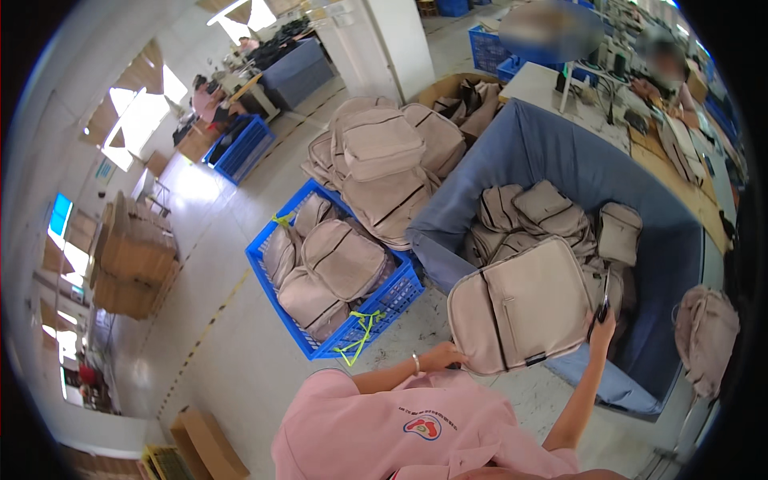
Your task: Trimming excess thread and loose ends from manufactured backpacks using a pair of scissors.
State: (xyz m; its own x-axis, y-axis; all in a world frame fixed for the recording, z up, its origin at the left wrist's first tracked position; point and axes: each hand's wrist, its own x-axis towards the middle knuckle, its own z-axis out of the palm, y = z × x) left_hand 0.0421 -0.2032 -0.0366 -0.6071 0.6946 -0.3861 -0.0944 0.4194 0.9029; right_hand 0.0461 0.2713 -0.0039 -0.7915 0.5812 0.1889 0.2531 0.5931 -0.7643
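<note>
I hold a beige backpack (520,308) flat in front of me, its front pocket and dark zip lines facing up. My left hand (442,356), with a thin bracelet on the wrist, grips its lower left corner from underneath. My right hand (602,330) holds the right edge and also has a small dark tool (605,304) in its fingers. The backpack hangs over the near rim of a big blue fabric bin (560,152) that holds several more beige backpacks (544,212).
A blue plastic crate (376,316) full of beige backpacks stands on the floor to my left, with a tall pile of backpacks (384,160) behind it. Another backpack (708,332) hangs at the far right. Worktables with other people lie beyond the bin; cardboard boxes (132,264) stand far left.
</note>
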